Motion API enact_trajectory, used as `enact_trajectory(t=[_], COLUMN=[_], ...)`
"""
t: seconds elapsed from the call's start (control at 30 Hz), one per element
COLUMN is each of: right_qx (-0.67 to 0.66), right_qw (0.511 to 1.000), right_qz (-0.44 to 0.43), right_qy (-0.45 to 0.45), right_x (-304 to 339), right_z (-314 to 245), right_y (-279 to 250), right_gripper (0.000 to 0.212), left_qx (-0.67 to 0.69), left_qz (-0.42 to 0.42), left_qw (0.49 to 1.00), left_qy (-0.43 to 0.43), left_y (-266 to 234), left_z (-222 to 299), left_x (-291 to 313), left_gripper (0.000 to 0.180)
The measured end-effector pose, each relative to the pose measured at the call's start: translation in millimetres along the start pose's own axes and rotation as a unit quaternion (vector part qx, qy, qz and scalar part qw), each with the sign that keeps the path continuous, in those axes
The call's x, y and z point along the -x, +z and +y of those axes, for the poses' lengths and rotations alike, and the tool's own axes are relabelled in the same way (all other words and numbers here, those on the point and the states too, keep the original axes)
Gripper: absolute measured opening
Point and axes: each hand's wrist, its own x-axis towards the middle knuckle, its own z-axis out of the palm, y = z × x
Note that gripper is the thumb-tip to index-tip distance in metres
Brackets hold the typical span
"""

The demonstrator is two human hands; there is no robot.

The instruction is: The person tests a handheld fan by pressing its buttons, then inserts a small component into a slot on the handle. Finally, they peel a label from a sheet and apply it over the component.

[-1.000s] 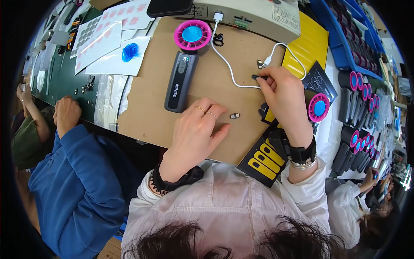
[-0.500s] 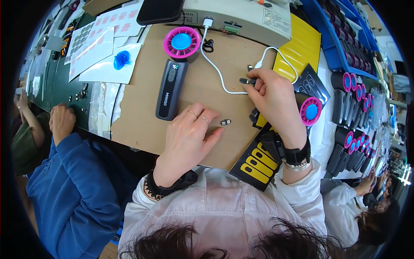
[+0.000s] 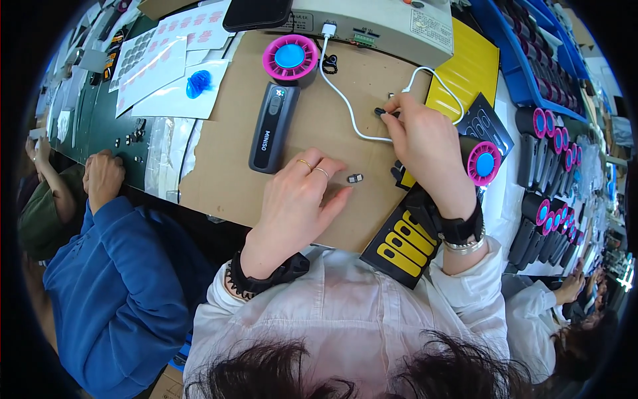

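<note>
A: Where are the hands?

B: The left hand [image 3: 292,199] lies flat on brown cardboard [image 3: 226,179], fingers spread, holding nothing; a small grey clip [image 3: 355,178] sits just right of its fingertips. The right hand [image 3: 425,143] pinches what seems the white cable [image 3: 345,106]'s dark plug [image 3: 380,112].

A: Labels? Changes?

B: Left of the grip, white sticker sheets [image 3: 159,60]; right, a yellow sheet [image 3: 465,73]. The handheld fan [image 3: 276,100] has not moved on the cardboard since.

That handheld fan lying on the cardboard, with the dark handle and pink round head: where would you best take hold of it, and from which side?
Probably by the dark handle, coming down from above with fingers across its narrow width. The handheld fan lies flat on the cardboard, so its long slim handle is exposed on both long sides, with bare cardboard beside it. The pink head is wider, rounder and close to the white cable.
</note>
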Motion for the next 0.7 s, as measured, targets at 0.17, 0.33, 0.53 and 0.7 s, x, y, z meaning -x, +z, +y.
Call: enact_trajectory(t=[0.17,0.33,0.53,0.7], right_qx=[-0.137,-0.182,-0.183,-0.240], right_qw=[0.990,0.983,0.982,0.970], right_qz=[-0.016,-0.002,0.002,0.014], right_qy=[0.036,-0.033,-0.046,-0.031], right_x=[10,27,36,40], right_z=[-30,-50,-52,-53], right_y=[-43,-55,-53,-54], right_gripper=[0.015,0.020,0.024,0.024], left_qx=[0.274,0.388,0.470,0.392], left_qz=[0.072,-0.018,-0.008,-0.004], left_qw=[0.957,0.913,0.876,0.918], left_qy=[-0.067,-0.124,-0.102,-0.061], left_y=[2,-6,-3,-5], left_z=[6,10,18,16], left_x=[1,-4,-1,-1], left_gripper=[0.013,0.018,0.019,0.018])
